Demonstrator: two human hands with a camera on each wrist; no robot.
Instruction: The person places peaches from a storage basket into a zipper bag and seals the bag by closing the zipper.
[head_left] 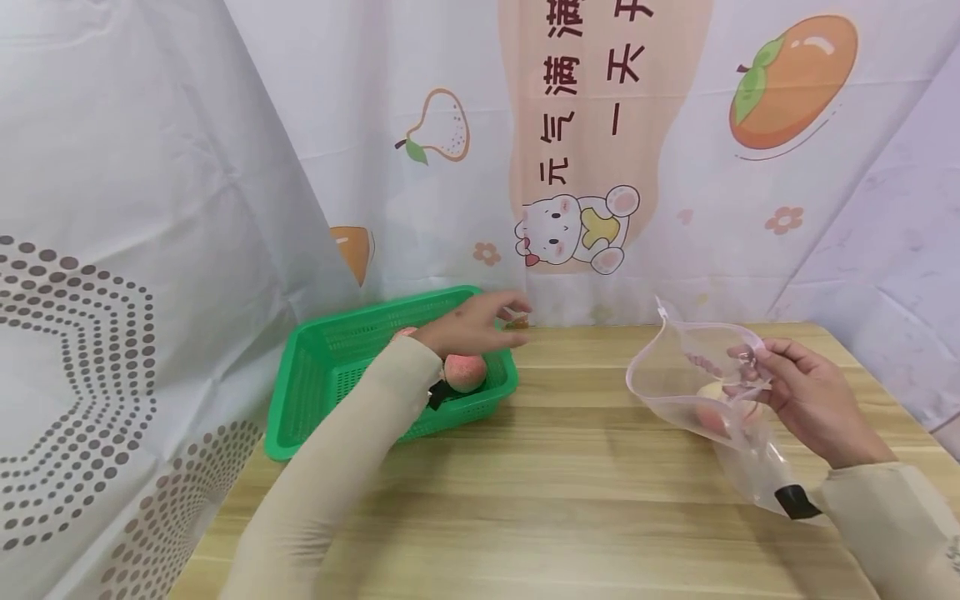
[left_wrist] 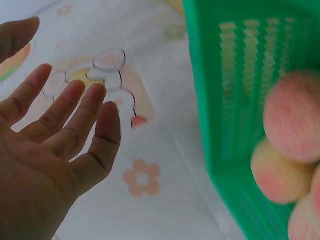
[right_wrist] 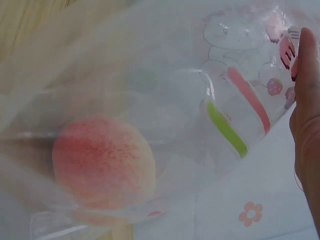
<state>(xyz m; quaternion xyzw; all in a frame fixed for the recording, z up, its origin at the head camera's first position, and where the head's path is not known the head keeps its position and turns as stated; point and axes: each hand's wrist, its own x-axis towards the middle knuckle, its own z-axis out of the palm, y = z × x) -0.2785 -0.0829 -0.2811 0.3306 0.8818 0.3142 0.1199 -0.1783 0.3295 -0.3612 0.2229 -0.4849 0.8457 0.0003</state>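
Observation:
My left hand (head_left: 480, 323) hovers above the right end of a green plastic basket (head_left: 281, 408), its fingers spread and loosely bent with nothing in them. Beneath that wrist lie several peaches, one peach (head_left: 465, 372) showing plainly; the left wrist view has another peach (left_wrist: 295, 116) close to the basket wall. On the right, my right hand (head_left: 813, 400) pinches the rim of a clear zip bag (head_left: 678, 408), whose mouth gapes toward the left. Inside the bag sits a pink and yellow peach (right_wrist: 102, 167), seen blurred through the plastic.
A wooden table (head_left: 555, 500) carries the basket and reaches back to a printed cloth curtain (head_left: 450, 208). Another cloth with grey dots (head_left: 90, 333) hangs at the left, beside the basket.

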